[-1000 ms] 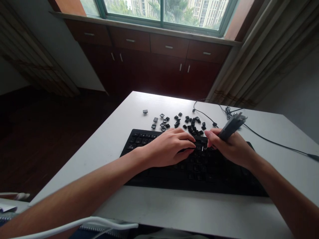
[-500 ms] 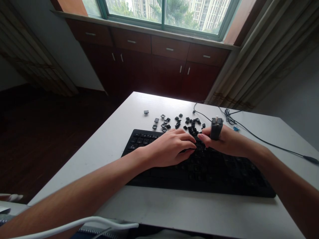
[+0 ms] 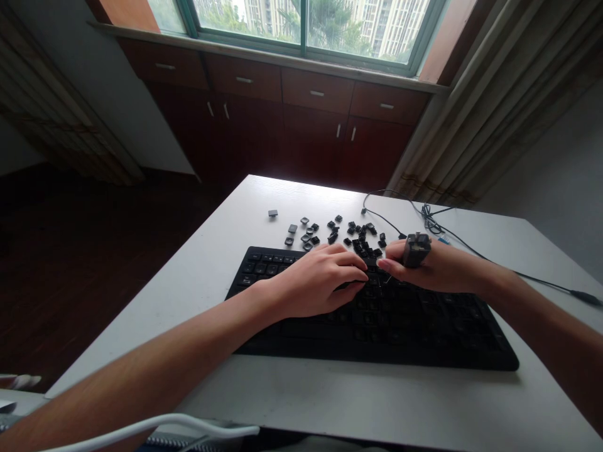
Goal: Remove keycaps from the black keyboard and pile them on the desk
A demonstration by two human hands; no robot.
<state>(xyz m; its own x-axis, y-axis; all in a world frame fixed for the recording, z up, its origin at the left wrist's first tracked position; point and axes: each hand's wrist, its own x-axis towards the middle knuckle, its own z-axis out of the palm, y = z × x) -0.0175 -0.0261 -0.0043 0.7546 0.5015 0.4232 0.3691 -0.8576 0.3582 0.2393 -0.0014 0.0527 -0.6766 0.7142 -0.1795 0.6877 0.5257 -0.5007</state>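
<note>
Two hands mid-keyboard [image 3: 400, 326], bare table [image 3: 358, 402] nearside

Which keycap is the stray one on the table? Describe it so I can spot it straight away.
Start at the black keyboard on the white table. Behind its far edge lies a scatter of loose keycaps. The stray keycap lies farthest left and a little farther back, alone on bare table, apart from the cluster.

Keyboard [image 3: 414, 326] on table [image 3: 330, 402] — loose keycaps [image 3: 330, 233] behind it, cable [image 3: 471, 251] right.
</note>
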